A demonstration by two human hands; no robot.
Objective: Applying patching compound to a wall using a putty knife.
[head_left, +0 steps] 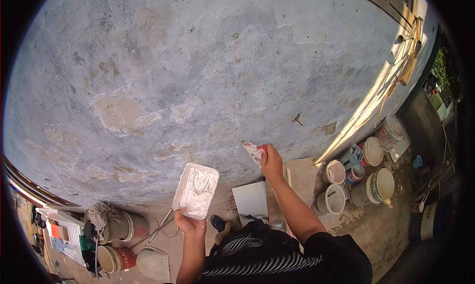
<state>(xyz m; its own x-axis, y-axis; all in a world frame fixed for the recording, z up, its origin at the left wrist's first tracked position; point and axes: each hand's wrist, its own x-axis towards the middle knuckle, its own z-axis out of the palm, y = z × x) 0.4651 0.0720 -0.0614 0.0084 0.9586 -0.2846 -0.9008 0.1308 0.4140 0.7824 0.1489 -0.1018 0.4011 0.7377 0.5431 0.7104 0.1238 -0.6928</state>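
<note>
Our left hand (190,223) grips putty tray (196,190) at its near edge, probably light; right hand (271,160) fist-grips stiff scraper (254,152) handle.

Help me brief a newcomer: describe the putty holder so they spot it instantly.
Start at the big weathered grey wall. Low before it, the left hand holds a flat rectangular white tray smeared with white putty. Unlike the round buckets on the ground, it is shallow, square-cornered and held aloft.
</note>
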